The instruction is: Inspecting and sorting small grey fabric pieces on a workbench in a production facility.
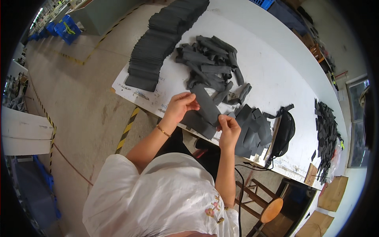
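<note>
A flat, dark grey strip of fabric-like material [205, 102] is held slanting over the near edge of the table. My left hand [182, 106] is at its left edge, fingers curled and thumb tip against the strip. With thumb and fingers, my right hand [229, 129] pinches its lower right corner. Under the strip lies a stack of similar dark pieces [196, 123] at the table edge. Beyond my hands is a loose heap of curled dark strips [207, 65]. Right of my right hand, flat dark pieces [252, 132] lie spread in a pile.
A long row of overlapping dark pieces [156, 47] runs along the left of the white table [260, 63]. A black bag [285, 132] lies to the right, with a cable below it. Another dark pile [327, 132] is at far right. A wooden stool [271, 210] stands below.
</note>
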Tool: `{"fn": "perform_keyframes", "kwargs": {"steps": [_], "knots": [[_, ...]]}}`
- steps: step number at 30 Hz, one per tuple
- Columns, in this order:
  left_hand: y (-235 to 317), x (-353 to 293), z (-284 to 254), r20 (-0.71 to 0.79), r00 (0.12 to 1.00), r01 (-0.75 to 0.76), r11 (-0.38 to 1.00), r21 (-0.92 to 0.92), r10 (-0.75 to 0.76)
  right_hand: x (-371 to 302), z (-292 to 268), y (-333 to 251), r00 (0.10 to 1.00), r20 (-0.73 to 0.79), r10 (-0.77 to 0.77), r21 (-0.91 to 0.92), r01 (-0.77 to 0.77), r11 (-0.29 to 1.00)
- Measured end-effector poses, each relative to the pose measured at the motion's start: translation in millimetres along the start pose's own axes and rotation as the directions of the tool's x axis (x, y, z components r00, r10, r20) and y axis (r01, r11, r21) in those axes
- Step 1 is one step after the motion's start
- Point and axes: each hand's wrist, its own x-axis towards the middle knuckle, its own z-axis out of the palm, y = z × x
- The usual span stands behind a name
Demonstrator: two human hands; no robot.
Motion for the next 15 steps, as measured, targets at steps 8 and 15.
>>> {"fn": "perform_keyframes", "kwargs": {"steps": [8,15], "knots": [[6,9,-23,-0.037,0.990,-0.093,0.820,0.565,0.137,14,-1,3,0.966,-0.003,-0.260,-0.411,0.236,0.881],[-32,19,-29,0.240,0.778,-0.284,-0.015,0.959,0.581,20,-14,48,0.939,-0.050,-0.341,-0.775,0.179,0.607]]}}
